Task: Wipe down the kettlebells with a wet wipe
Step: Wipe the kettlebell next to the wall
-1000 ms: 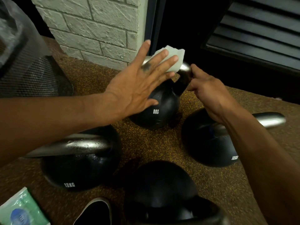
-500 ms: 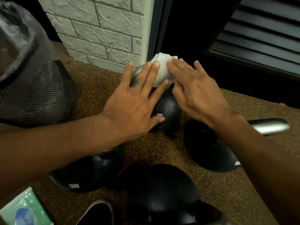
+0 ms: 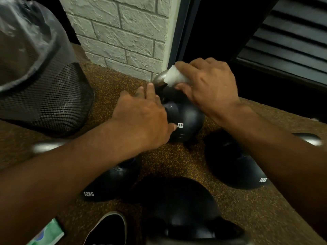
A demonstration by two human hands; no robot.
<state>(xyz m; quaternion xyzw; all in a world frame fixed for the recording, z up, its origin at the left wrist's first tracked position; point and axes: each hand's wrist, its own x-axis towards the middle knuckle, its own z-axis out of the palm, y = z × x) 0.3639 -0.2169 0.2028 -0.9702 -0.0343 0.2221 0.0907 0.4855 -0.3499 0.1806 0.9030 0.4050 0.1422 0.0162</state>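
One wipe (image 3: 174, 77) inside right grip (image 3: 210, 85)

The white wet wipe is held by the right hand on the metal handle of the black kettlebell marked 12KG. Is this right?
No. The head view shows that black round kettlebell is marked 8KG, not 12KG. The right hand does hold the white wet wipe on its silver metal handle.

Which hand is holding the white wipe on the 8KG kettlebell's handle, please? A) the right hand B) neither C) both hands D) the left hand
A: the right hand curls round the wipe on the handle of the 8KG kettlebell; the left hand only rests on its body.
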